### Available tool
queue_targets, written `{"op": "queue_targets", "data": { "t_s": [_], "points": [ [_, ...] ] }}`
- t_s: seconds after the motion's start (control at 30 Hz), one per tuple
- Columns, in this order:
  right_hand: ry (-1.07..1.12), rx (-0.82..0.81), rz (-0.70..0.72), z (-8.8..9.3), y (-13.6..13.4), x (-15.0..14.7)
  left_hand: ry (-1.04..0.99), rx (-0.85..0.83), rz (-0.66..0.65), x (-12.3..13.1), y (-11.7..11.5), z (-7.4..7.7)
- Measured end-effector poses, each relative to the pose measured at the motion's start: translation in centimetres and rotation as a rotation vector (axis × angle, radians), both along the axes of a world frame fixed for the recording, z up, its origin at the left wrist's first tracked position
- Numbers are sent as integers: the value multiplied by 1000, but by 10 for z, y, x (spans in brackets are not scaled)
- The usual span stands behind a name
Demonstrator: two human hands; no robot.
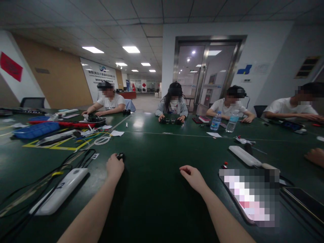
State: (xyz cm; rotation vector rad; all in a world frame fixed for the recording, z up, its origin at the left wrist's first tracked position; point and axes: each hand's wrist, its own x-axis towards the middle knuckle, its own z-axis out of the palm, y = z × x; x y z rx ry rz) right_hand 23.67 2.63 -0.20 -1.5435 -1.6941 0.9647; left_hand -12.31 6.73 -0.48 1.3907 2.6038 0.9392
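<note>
1. Holding a small black object (pixel 120 156) in the left hand (pixel 115 167), left of centre at the table (pixel 152 202), right of a white case (pixel 63 192).
2. Curving the right hand (pixel 192 178) loosely, with a narrow gap between thumb and fingers, left of a phone (pixel 246 199).

The left hand (pixel 115 167) holds a small dark object (pixel 120 156); the right hand (pixel 194 178) curls apart.

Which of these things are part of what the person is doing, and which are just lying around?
Apparently in use:
small dark object at the left hand; gripped or merely touched, I can't tell
No object shows in the right hand.

Apparently just lying about:
white box marked 2
blue tray
water bottles
dark phone
</note>
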Motion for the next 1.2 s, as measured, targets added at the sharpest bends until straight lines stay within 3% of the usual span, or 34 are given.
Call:
{"op": "queue_targets", "data": {
  "t_s": [0.03,0.1,0.2,0.27,0.33,0.5,0.7,0.77,0.9,0.97,1.2],
  "points": [
    [5,-2,-5,0,-1,0,-47,3,-46,17,0,-1],
    [9,0,-8,1,-2,-1,-169,8,-261,53,-5,-4],
    [-3,45,8,5,-6,-6,-311,-42,-752,102,-18,-5],
    [-33,100,37,8,-10,-11,-374,-97,-1034,121,-29,-3],
    [-72,151,88,12,-14,-17,-406,-108,-1161,127,-37,0],
    [-101,139,238,16,-20,-32,-447,-106,-1212,120,-40,1],
    [-134,149,246,14,-18,-42,-473,-125,-1240,119,-37,0],
    [-63,201,177,15,-14,-41,-475,-117,-1249,119,-37,0],
    [240,202,-197,13,0,-26,-504,-126,-1238,119,-37,0],
    [371,173,-314,8,5,-15,-516,-140,-1227,119,-37,0],
    [442,78,-370,-4,9,3,-508,-154,-1213,118,-37,-1]
  ]
}}
